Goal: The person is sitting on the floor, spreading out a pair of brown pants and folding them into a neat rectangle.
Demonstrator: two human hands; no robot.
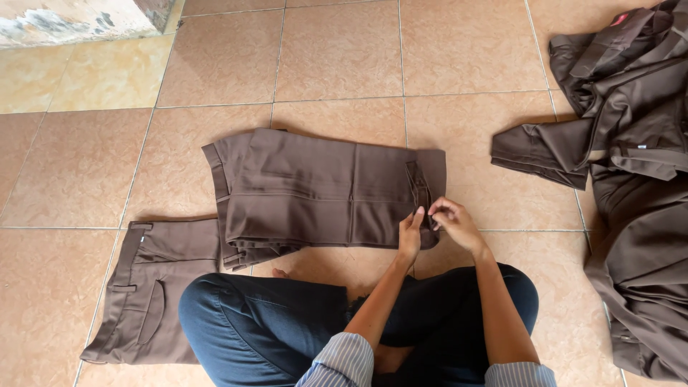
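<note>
A folded pair of brown trousers (322,190) lies flat on the tiled floor in front of my crossed legs. My left hand (411,233) pinches its near right corner, fingers closed on the fabric edge. My right hand (454,222) meets it at the same corner, fingertips gripping the cloth beside a dark strap or loop. Another pair of brown trousers (154,287) lies partly under the folded ones at the lower left, waistband and back pocket showing.
A heap of unfolded brown garments (631,165) covers the floor at the right. My legs in dark blue jeans (272,322) fill the bottom centre. A worn wall base (72,21) shows at the top left, above the beige floor tiles (344,57).
</note>
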